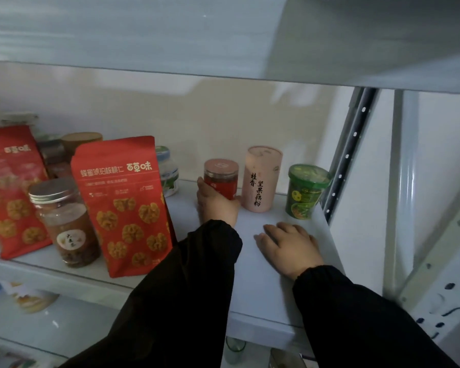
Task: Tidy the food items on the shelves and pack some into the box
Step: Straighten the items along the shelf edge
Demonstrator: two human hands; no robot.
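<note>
Shelf (258, 301) edge beside flat right hand (290, 245)

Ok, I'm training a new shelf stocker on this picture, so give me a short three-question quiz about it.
1. True or false: the left hand has its grip on the red jar.
2. What stands just right of the pink tube? A) a blue bowl B) a green cup C) a yellow box
3. Fill in: the right hand lies flat on the ____.
Key: 1 true; 2 B; 3 shelf.
</note>
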